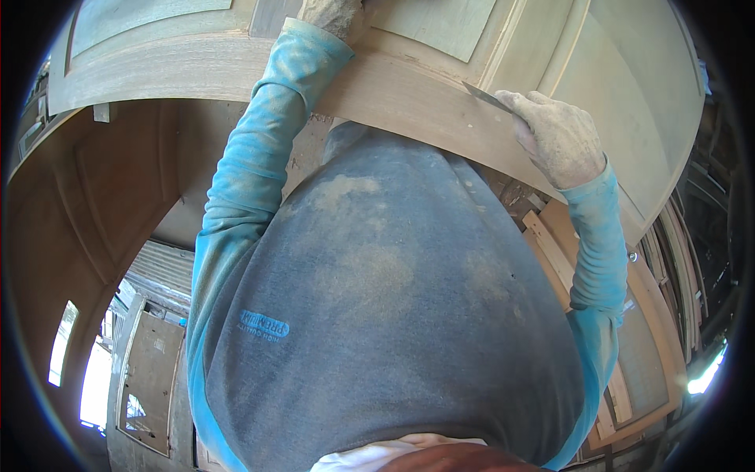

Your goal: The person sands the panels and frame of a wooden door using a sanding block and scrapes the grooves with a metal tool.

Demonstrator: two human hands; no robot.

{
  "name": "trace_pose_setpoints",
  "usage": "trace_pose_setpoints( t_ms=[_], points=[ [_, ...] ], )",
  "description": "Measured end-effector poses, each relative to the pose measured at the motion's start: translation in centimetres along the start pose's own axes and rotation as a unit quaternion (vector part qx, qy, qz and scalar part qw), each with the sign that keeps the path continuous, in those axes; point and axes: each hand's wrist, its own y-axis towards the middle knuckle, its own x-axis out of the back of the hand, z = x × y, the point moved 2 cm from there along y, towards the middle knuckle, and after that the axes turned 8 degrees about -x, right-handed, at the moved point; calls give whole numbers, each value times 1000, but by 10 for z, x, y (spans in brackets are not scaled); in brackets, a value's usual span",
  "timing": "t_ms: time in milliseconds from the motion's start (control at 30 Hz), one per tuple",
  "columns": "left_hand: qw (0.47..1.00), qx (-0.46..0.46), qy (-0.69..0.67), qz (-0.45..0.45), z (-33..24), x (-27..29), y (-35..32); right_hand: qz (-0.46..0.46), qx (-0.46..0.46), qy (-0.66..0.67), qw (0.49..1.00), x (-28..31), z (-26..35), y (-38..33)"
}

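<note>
A pale, unfinished wooden panel door [425,106] lies across the top of the view, its near edge close to my body. My right hand [560,135], coated in dust, is closed around a thin, dark metal blade [484,96] like a putty knife. The tip points left over the door's near rail; whether it touches the wood, I cannot tell. Its handle end is hidden in my fist. At the upper edge my left hand [329,14] is over the door near a recessed panel [432,23], with its fingers cut off by the frame.
On the left stands a large brown wooden door [102,189]. Below it leans a framed panel [149,377]. Wooden frames [621,385] stand at the lower right, beside a stack of long boards [676,267].
</note>
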Motion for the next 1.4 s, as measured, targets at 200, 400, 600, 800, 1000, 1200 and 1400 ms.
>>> trace_pose_setpoints(
  t_ms=[200,400,600,800,1000,1200,1400],
  points=[
    [1000,1,0,-4,-3,2,1,-5,14,-27,1000,0,5,1],
    [1000,1,-11,-5,0,2,1,23,12,-112,993,4,18,-1],
    [1000,-5,-16,-1,0,4,1,-9,29,-127,991,-3,12,-7],
    [1000,6,-23,-9,1,3,-1,-22,-24,-74,997,-3,-5,-4],
    [1000,21,-18,-3,1,2,0,-63,-35,-39,997,-8,6,-15],
    [1000,-12,-10,-13,2,-2,1,-43,-31,-8,999,-16,5,-12],
    [1000,-4,-9,-20,4,4,-3,-9,8,-71,997,-1,3,3]
  ],
)
